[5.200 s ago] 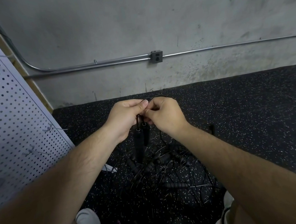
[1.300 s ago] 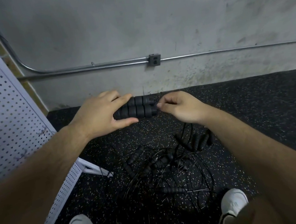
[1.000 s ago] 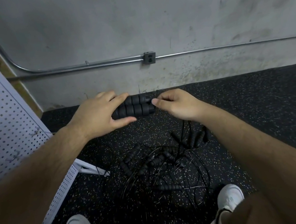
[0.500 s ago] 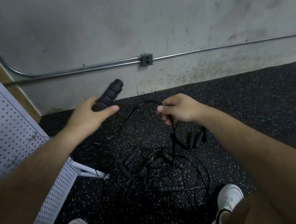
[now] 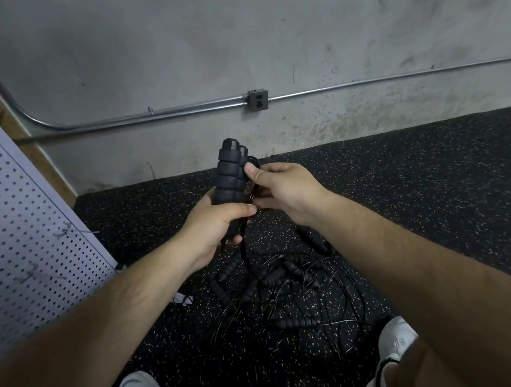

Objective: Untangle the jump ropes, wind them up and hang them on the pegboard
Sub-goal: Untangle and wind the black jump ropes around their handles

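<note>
- Handles (image 5: 229,177) of one jump rope, a black ribbed pair, stand upright side by side at the centre of the frame. We see the left hand (image 5: 215,221) wrapped round their lower ends with its fingers (image 5: 236,209) curled tight, which binds the two into one core.
- The right hand (image 5: 283,189) sits just right of the pair, with its thumb pressed on the foam and its fingers curled on the thin black cord (image 5: 244,250). We judge that it is laying a turn round the handles.
- Below the left hand the cord drops toward the tangle of ropes (image 5: 279,287) on the speckled floor (image 5: 441,185), at lower centre. We cannot tell whether it runs free of that tangle.
- We take it that the pair is held high so that the slack hangs clear and does not catch the other handles lying below.
- The pegboard (image 5: 8,226) stands at the left edge of the frame and its wire hooks (image 5: 64,233) carry nothing. It is near enough, we think, to hang the rope once it is wound.
</note>
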